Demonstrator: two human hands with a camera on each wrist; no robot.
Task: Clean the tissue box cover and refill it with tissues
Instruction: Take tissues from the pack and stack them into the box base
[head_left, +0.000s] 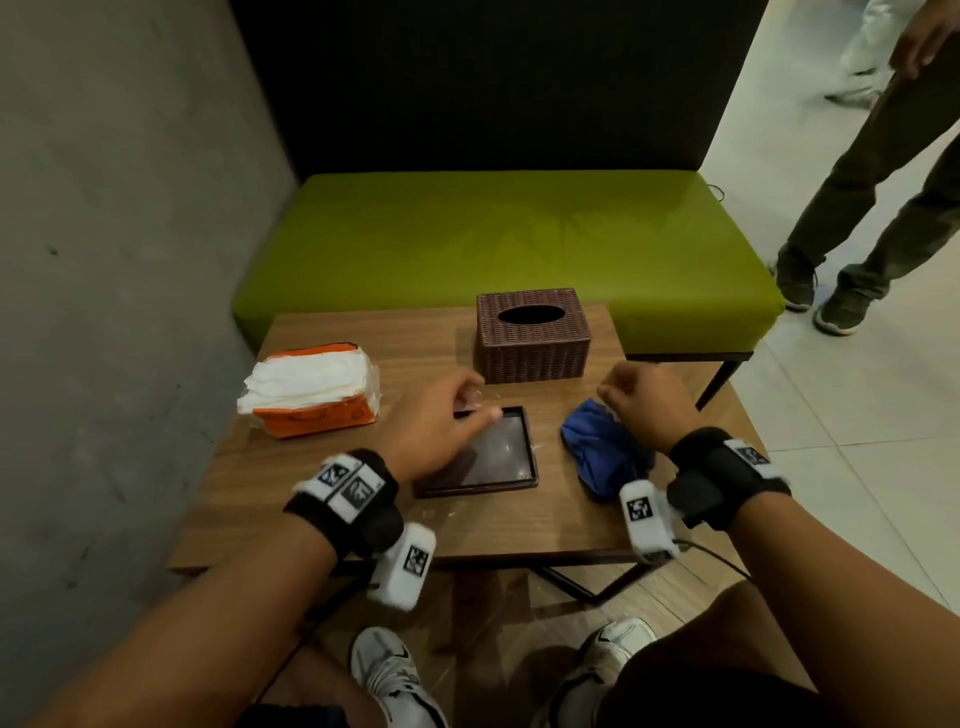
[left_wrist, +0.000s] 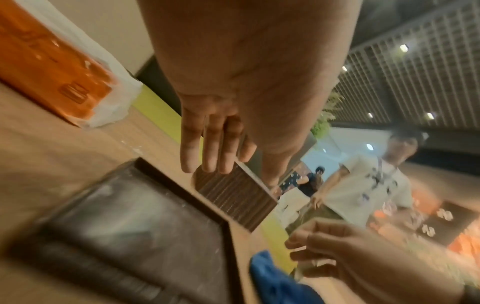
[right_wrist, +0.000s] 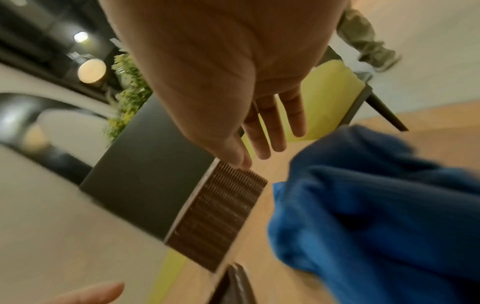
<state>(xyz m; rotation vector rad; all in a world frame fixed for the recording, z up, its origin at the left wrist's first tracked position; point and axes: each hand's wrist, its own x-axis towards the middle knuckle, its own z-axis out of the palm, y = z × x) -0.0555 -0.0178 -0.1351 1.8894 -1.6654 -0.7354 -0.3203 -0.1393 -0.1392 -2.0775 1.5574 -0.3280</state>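
A brown woven tissue box cover (head_left: 532, 335) stands upright at the far side of the wooden table (head_left: 322, 519), its oval slot empty. Nearer me lies its dark flat base tray (head_left: 498, 457), dusty inside. An orange pack of white tissues (head_left: 311, 389) lies at the left. A crumpled blue cloth (head_left: 602, 457) lies at the right. My left hand (head_left: 457, 410) hovers over the tray's far left corner, fingers relaxed and empty (left_wrist: 215, 148). My right hand (head_left: 634, 395) hangs above the cloth's far end, loosely curled, holding nothing (right_wrist: 272, 131). Both hands are just short of the cover (right_wrist: 221, 216).
A green bench (head_left: 493, 244) runs behind the table, against a dark backrest. A grey wall (head_left: 104, 260) closes the left side. A person's legs (head_left: 872, 208) stand on the tiled floor at the right. My shoes show under the table's near edge.
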